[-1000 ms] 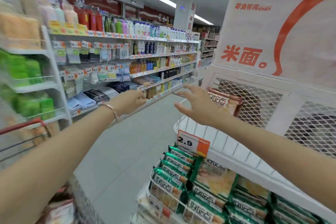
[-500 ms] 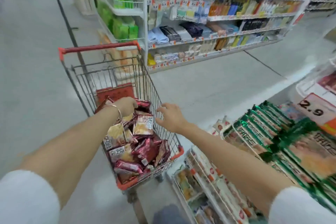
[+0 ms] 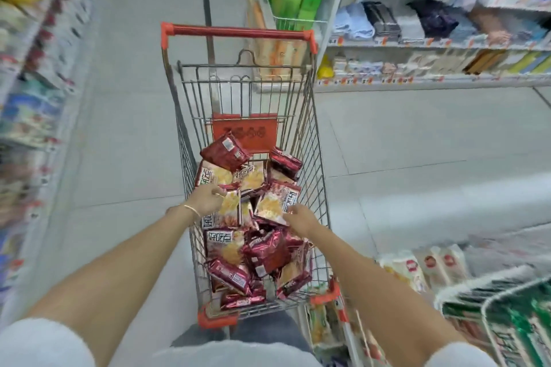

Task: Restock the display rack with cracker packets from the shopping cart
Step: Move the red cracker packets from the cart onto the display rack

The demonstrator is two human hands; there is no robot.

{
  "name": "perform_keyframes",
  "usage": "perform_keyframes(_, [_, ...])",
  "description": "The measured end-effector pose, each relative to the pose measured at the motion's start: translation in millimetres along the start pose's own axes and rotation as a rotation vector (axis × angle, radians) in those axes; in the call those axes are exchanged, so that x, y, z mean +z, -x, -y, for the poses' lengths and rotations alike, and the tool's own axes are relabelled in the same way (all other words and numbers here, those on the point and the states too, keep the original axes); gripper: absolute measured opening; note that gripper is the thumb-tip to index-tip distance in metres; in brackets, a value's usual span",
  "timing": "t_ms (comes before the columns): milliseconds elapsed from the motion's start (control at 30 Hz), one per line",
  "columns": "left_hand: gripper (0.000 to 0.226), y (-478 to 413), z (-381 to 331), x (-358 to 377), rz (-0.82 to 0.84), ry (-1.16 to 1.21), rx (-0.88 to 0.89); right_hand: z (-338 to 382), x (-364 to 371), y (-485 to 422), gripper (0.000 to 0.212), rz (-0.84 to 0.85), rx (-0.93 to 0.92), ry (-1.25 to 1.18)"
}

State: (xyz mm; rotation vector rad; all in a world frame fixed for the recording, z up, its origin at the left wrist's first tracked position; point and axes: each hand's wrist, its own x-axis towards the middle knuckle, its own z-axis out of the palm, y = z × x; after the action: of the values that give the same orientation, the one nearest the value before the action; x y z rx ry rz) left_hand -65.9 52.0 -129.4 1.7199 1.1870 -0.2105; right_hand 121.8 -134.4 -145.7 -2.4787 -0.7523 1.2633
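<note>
Supermarket aisle shelving is blurring past on both sides while I am reaching both arms down into the shopping cart (image 3: 320, 188). I am pinching the left hand (image 3: 206, 199) onto the top edge of one cracker packet (image 3: 231, 208); the right hand (image 3: 301, 219) is touching a second packet (image 3: 277, 202), though I cannot tell if it is closing yet. I am aiming to lift each by its sealed edge, not squeezing the middle. Low at the right, the display rack (image 3: 459, 299) is waiting.
</note>
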Motion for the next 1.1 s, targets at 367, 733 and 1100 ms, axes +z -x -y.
perform_keyframes(367, [0.016,-30,-1,28,0.021,0.264,-0.235,18,-1,-104,0.038,0.051,0.269,-0.213])
perform_keyframes(733, [0.012,-33,9,30,0.059,0.316,-0.274,-23,34,-118,0.058,-0.018,0.442,-0.559])
perform_keyframes(1100, [0.076,-25,-13,40,0.256,0.189,-0.106,-10,-39,-32,0.051,0.134,-0.054,-0.227])
